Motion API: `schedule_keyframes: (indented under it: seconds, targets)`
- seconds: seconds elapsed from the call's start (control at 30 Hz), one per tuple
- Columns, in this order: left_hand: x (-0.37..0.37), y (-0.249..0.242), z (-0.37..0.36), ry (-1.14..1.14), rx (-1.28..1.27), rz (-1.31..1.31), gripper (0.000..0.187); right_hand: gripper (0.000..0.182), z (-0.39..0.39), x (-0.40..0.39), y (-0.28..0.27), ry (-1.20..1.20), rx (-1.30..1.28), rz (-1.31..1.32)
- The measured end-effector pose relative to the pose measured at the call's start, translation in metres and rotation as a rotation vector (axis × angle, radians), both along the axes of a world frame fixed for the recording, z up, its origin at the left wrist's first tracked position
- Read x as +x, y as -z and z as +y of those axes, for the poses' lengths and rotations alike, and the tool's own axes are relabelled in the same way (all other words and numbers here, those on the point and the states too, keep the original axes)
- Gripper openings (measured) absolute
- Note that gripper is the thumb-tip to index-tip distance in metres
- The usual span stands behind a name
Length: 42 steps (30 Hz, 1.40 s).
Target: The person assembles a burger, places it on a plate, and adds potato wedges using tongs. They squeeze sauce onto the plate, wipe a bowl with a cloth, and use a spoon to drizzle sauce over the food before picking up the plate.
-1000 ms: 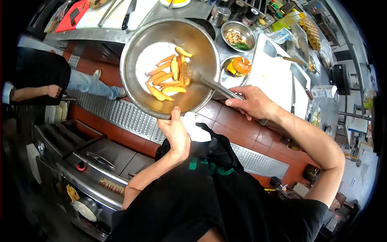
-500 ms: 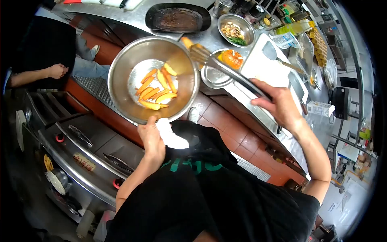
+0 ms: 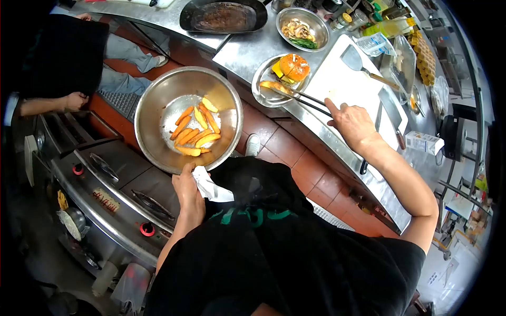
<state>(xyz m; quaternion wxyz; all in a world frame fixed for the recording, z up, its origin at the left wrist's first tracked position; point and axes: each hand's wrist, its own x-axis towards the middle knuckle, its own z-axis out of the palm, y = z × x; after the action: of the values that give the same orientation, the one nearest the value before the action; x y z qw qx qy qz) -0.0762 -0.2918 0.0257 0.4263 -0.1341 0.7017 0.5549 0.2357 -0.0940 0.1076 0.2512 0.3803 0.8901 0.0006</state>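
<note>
My left hand (image 3: 188,192) grips the near rim of a large steel mixing bowl (image 3: 230,113), with a folded white cloth (image 3: 213,188) beside its fingers. Inside the bowl lie several browned potato wedges (image 3: 191,136). My right hand (image 3: 354,127) is closed around the handles of metal tongs (image 3: 311,103). The tips of the tongs reach over a round metal plate (image 3: 262,99), at a potato wedge (image 3: 275,86). Beside that wedge, on the same plate, stands a burger (image 3: 294,67) with a seeded bun and yellow cheese.
A white cutting board (image 3: 337,79) holds a spatula (image 3: 352,58) and a knife (image 3: 389,108). Behind the plate are a bowl of mushrooms and greens (image 3: 302,32) and a dark pan (image 3: 224,17). A co-worker (image 3: 63,58) stands at left, near the stove (image 3: 121,195).
The tongs have come down from beside the bowl to the plate, carrying wedges there. My left hand and the bowl have shifted slightly down and left.
</note>
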Motion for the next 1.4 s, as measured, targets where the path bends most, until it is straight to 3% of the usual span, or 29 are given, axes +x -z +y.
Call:
schedule_keyframes:
  seconds: [0.1, 0.2, 0.27, 0.37, 0.53, 0.67, 0.77, 0.87, 0.9, 0.97, 1.1, 1.2, 1.4]
  targets:
    - [-0.002, -0.003, 0.003, 0.035, 0.026, -0.022, 0.026, 0.054, -0.001, 0.013, 0.028, 0.006, 0.059, 0.031]
    - [-0.006, -0.004, 0.007, 0.038, 0.008, -0.016, 0.028, 0.058, -0.004, 0.005, 0.025, 0.164, 0.021, -0.074]
    - [-0.010, -0.001, 0.008, 0.067, 0.003, -0.017, 0.029, 0.059, -0.022, -0.028, -0.024, 0.025, 0.035, -0.025]
    - [-0.014, -0.003, 0.011, 0.050, -0.027, -0.017, 0.031, 0.061, -0.036, -0.026, -0.026, -0.062, 0.139, -0.066]
    - [-0.024, -0.002, 0.009, 0.077, 0.008, -0.022, 0.034, 0.060, -0.029, -0.034, -0.004, -0.035, 0.070, -0.188]
    - [-0.030, 0.000, 0.008, 0.093, 0.032, -0.006, 0.034, 0.057, -0.022, -0.034, 0.006, -0.034, 0.067, -0.137]
    - [-0.030, -0.005, 0.007, 0.059, 0.010, -0.030, 0.034, 0.055, -0.031, -0.044, -0.017, -0.009, 0.105, 0.048]
    - [-0.026, -0.005, 0.006, 0.039, 0.073, -0.009, 0.032, 0.057, -0.038, -0.067, -0.045, 0.096, -0.039, 0.442]
    - [-0.024, -0.001, 0.006, 0.031, 0.091, -0.008, 0.032, 0.057, -0.036, -0.077, -0.040, 0.097, -0.037, 0.446]
    - [-0.017, 0.011, 0.006, 0.010, 0.193, 0.066, 0.031, 0.055, -0.026, -0.101, -0.027, 0.040, -0.201, 0.347]
    - [-0.006, -0.015, 0.013, 0.074, 0.175, 0.011, 0.028, 0.046, -0.017, -0.142, -0.010, -0.060, -0.193, 0.223]
    - [-0.005, 0.010, 0.008, 0.049, 0.217, 0.037, 0.026, 0.044, -0.009, -0.155, -0.003, -0.045, -0.176, 0.174]
    - [0.000, -0.003, 0.009, 0.041, 0.154, -0.088, 0.026, 0.038, -0.013, -0.150, -0.004, -0.019, -0.164, 0.158]
